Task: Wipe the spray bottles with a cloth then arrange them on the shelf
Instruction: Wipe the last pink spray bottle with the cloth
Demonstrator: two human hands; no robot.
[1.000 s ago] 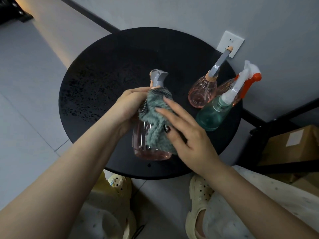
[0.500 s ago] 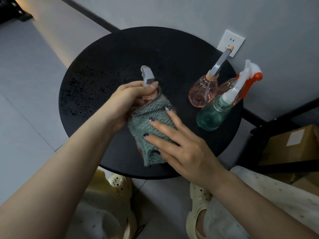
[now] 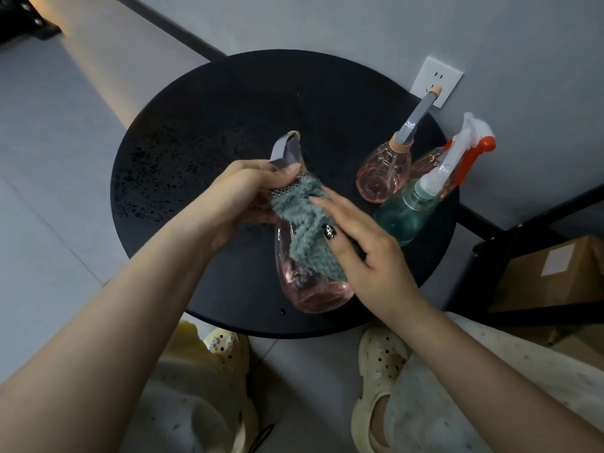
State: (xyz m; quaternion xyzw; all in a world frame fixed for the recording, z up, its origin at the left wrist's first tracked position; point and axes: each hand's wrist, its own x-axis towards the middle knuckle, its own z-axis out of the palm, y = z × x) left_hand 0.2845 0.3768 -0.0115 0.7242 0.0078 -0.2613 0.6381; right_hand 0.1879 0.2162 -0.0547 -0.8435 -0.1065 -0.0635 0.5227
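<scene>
Over the round black table (image 3: 202,132), the clear pink plastic spray bottle (image 3: 305,289) lay tilted, its long axis running from the base near the table's near edge up to the grey trigger head (image 3: 286,150), which pointed away toward the table's centre. The left hand (image 3: 242,194) gripped the bottle's neck. The right hand (image 3: 366,253) pressed the fuzzy grey-green cloth (image 3: 302,223) against the bottle's side, fingers mostly straight. On the table's right rim stood a small pink bottle with a grey nozzle (image 3: 384,171) and a teal bottle with a white-and-orange trigger (image 3: 407,214), close together. The table's left half lay bare.
</scene>
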